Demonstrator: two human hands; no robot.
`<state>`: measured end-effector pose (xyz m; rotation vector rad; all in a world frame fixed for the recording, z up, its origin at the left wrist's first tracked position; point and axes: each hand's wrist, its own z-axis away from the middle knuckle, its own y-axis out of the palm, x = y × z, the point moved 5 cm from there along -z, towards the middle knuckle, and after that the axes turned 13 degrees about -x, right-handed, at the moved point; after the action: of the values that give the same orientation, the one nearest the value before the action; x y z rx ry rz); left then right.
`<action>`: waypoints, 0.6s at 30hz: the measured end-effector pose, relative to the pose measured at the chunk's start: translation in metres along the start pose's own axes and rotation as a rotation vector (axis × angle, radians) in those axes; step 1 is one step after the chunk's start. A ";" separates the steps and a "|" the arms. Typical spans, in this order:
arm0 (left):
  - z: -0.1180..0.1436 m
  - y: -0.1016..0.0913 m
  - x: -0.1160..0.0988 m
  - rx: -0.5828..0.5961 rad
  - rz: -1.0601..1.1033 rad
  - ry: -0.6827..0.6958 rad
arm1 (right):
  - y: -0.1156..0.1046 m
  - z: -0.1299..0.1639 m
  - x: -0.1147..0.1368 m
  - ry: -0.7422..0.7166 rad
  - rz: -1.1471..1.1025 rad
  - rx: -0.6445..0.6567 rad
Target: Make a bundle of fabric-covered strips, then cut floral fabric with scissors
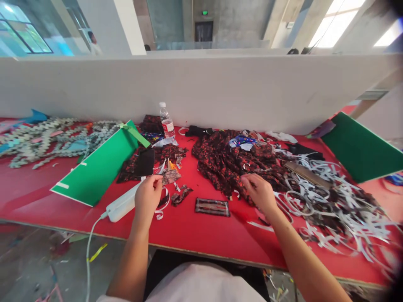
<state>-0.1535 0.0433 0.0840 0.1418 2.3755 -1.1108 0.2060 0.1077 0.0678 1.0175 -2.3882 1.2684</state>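
My left hand [148, 193] is closed, thumb against curled fingers, just above the right end of the white power strip [124, 202]; anything held is too small to make out. Over the near edge of the dark red-and-black floral fabric [214, 161], my right hand [260, 193] has its fingers pinched together. Whether it grips the fabric or something small cannot be told. Between the hands, a small dark rectangular piece with pale lengthwise stripes [212, 206] lies flat on the red table [185, 228]. A floral scrap [181, 195] rests left of it.
Curled white strips [346, 209] heap up at right. Green boards stand on the left [97, 165] and right [362, 147]. Behind lie a water bottle [166, 121], a black phone-like slab [145, 162] and a grey partition [201, 88]. A cable [90, 247] hangs over the front edge.
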 end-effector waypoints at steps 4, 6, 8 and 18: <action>-0.008 0.027 -0.006 0.151 -0.298 0.184 | -0.004 0.004 -0.026 0.070 -0.008 -0.177; -0.012 0.042 -0.007 0.213 -0.362 0.185 | 0.001 0.009 -0.029 0.061 -0.018 -0.132; -0.015 0.052 -0.007 0.241 -0.363 0.154 | 0.004 0.013 -0.027 0.034 -0.029 -0.070; -0.037 0.037 0.004 0.192 -0.023 -0.042 | -0.005 0.007 -0.017 -0.006 -0.079 -0.093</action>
<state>-0.1605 0.0950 0.0766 0.1563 2.2360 -1.3396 0.2224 0.1083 0.0578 1.0771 -2.3628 1.1176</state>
